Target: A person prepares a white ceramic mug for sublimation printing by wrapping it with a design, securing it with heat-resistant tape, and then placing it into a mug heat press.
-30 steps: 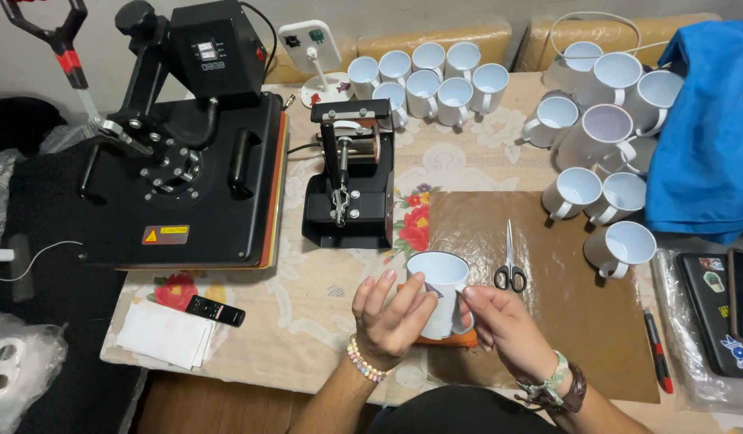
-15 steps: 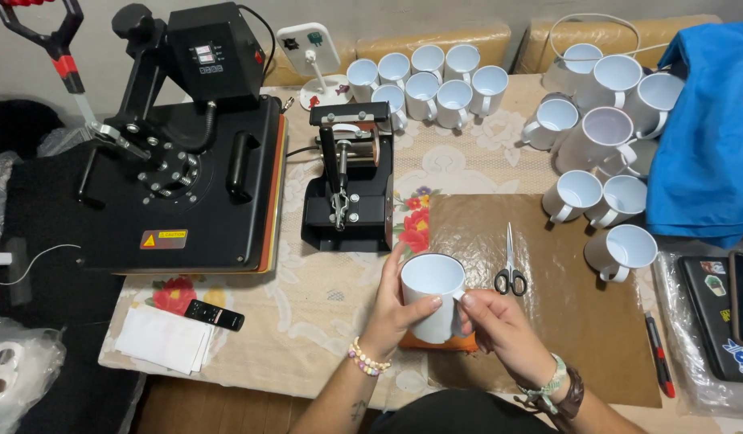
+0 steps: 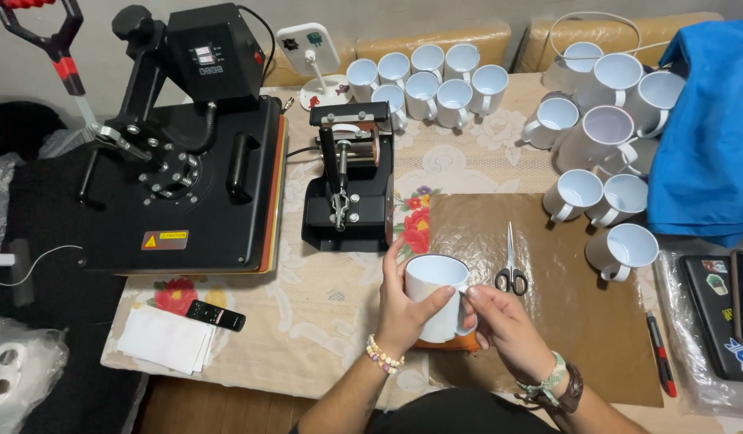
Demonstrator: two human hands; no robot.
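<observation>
There is just one view, from a camera on the person's head, looking steeply down and forward across the table point(image 3: 323, 321). It sits close above the left hand point(image 3: 404, 309) and right hand point(image 3: 504, 321) at the bottom edge, forearms running out of frame. The far edge reaches the mugs point(image 3: 436, 80) and the flat press point(image 3: 186, 185) by the wall

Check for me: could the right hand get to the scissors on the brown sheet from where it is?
Probably yes. The scissors lie flat just above the right hand, with only bare brown sheet between them. But that hand is on the white mug, as is the left hand.
</observation>
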